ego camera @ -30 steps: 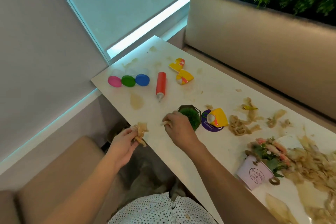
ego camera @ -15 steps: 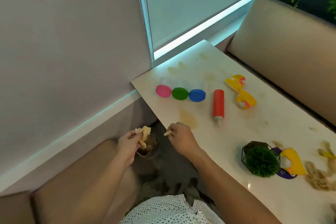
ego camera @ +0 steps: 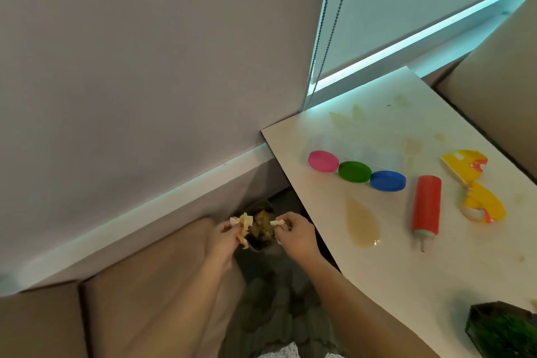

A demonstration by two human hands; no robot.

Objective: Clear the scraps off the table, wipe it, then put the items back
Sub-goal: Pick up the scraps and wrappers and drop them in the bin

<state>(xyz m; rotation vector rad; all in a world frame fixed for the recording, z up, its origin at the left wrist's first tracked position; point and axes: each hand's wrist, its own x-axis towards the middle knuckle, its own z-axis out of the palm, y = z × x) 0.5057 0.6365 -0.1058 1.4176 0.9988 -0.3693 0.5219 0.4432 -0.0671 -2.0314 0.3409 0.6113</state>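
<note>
Two scraps (ego camera: pixel 243 225), two hands (left hand (ego camera: pixel 222 237), right hand (ego camera: pixel 296 237)), one bin (ego camera: pixel 260 246)

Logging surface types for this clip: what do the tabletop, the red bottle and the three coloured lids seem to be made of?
Tabletop: white, smooth, semi-gloss, likely laminate or stone; the puddle sits on top unabsorbed. Red bottle: probably soft plastic, satin, with a pale nozzle. Three lids: opaque moulded plastic, pink, green and blue, with a faint sheen.
</note>
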